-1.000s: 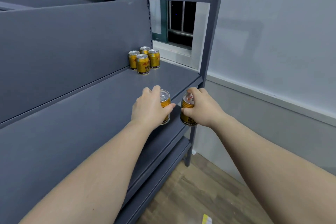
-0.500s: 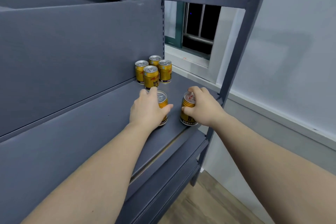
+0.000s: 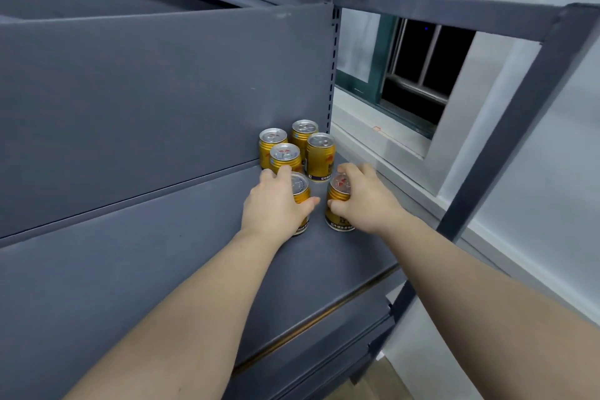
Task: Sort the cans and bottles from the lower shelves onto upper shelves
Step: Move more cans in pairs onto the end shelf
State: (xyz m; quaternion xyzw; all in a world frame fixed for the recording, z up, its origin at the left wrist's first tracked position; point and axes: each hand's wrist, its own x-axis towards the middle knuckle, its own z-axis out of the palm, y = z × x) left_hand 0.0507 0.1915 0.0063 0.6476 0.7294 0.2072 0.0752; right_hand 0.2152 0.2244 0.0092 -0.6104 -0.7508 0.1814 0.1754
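Two bare forearms stretched out over a dark grey metal shelf board. Left hand wrapped round a short gold drink can with a silver pull-tab lid: fingers curled close together over the far side and the top rim, thumb pressed against the can's right side, most of the body hidden behind the palm. Right hand gripping a second gold can of the same kind: fingertips bent over the lid edge, thumb tip flat on the side wall facing the other hand, printed band showing below. Both held cans upright, bases on the shelf board or barely above it; cannot tell which. A narrow gap between the two, thumbs pointing toward each other without touching.

Just behind, a cluster of four more gold cans, upright, packed two by two in the back right corner against the grey back panel. Left fingertips touching or almost touching the nearest of the four; too close to separate.

Lower shelf edges stepped out beneath. Grey upright post at the right end, barred dark window beyond it, a strip of wooden floor at the bottom.
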